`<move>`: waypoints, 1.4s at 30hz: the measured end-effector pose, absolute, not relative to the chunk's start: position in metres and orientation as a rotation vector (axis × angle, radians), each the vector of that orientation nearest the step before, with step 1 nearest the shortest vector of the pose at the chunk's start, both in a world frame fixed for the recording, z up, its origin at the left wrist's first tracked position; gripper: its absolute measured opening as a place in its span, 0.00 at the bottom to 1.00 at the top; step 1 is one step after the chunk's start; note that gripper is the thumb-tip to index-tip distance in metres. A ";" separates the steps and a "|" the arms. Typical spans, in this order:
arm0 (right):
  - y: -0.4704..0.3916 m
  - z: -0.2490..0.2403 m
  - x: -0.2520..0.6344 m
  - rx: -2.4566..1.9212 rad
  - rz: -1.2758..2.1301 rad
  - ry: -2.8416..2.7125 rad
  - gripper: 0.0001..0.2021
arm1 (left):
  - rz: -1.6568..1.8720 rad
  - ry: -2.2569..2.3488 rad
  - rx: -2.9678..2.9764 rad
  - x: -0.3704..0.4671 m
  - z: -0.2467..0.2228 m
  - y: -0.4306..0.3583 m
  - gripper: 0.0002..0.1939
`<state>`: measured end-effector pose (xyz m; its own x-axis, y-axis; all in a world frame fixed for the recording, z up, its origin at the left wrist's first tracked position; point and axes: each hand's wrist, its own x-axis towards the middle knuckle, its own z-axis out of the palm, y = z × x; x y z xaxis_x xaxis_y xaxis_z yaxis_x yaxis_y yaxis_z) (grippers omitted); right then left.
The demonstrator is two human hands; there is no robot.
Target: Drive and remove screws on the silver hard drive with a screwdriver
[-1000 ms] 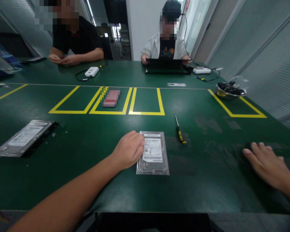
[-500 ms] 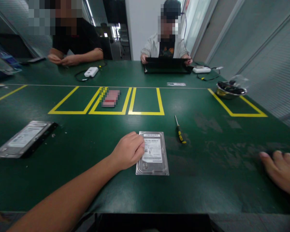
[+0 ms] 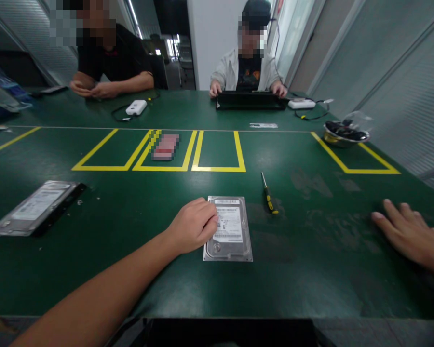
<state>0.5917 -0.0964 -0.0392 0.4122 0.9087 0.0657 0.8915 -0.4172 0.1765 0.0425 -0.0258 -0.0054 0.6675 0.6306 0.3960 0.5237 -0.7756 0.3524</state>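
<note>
Flat on the green table lies a silver hard drive (image 3: 235, 250) with a white label. My left hand (image 3: 195, 224) is closed at its left edge, the curled fingers covering part of the label; the fingertips are hidden. To the right of the drive is a black and yellow screwdriver (image 3: 270, 198), its shaft pointing away from me. My right hand (image 3: 407, 231) is over the table at the far right, fingers spread and holding nothing.
A second hard drive (image 3: 39, 205) lies at left beside small loose bits. Yellow tape (image 3: 219, 169) marks boxes across the table, one holding a blurred pinkish object (image 3: 166, 147). A metal bowl (image 3: 342, 140) of dark items stands back right. Two people sit opposite, one holding a black panel (image 3: 251, 101).
My right hand has moved left and farther from me into view, fingers spreading. My left hand and the hard drive stay put. The person opposite has lowered the black panel slightly.
</note>
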 end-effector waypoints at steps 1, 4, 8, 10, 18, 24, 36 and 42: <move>-0.090 -0.034 0.584 2.600 0.063 1.573 0.43 | 0.751 0.937 2.673 0.042 -0.005 -0.026 0.13; -0.074 -0.021 0.567 2.628 -0.044 1.534 0.44 | 0.750 0.941 2.667 0.042 -0.005 -0.026 0.13; -0.060 0.000 0.537 2.533 0.282 1.705 0.42 | 0.780 0.951 2.630 0.042 -0.005 -0.024 0.11; -0.055 0.015 0.508 2.402 0.442 1.986 0.34 | 0.839 0.966 2.583 0.042 -0.006 -0.023 0.09; -0.053 0.059 0.333 1.924 -0.135 2.627 0.14 | 0.996 1.210 2.172 0.038 -0.009 -0.016 0.02; -0.065 0.065 0.252 1.534 -0.263 2.903 0.11 | 1.032 1.290 1.975 0.034 -0.013 -0.008 0.07; -0.060 0.008 0.237 1.569 -0.350 2.850 0.37 | 1.028 1.260 1.804 0.031 -0.019 0.006 0.08; -0.061 0.004 0.236 1.589 -0.422 2.896 0.36 | 0.982 1.171 1.768 0.024 -0.019 0.015 0.08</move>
<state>0.2359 -0.0611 0.0036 -0.5312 0.8462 0.0433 0.7986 0.5171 -0.3081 0.0241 0.0154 -0.0188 0.2756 0.9448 0.1773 0.3391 -0.2682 0.9017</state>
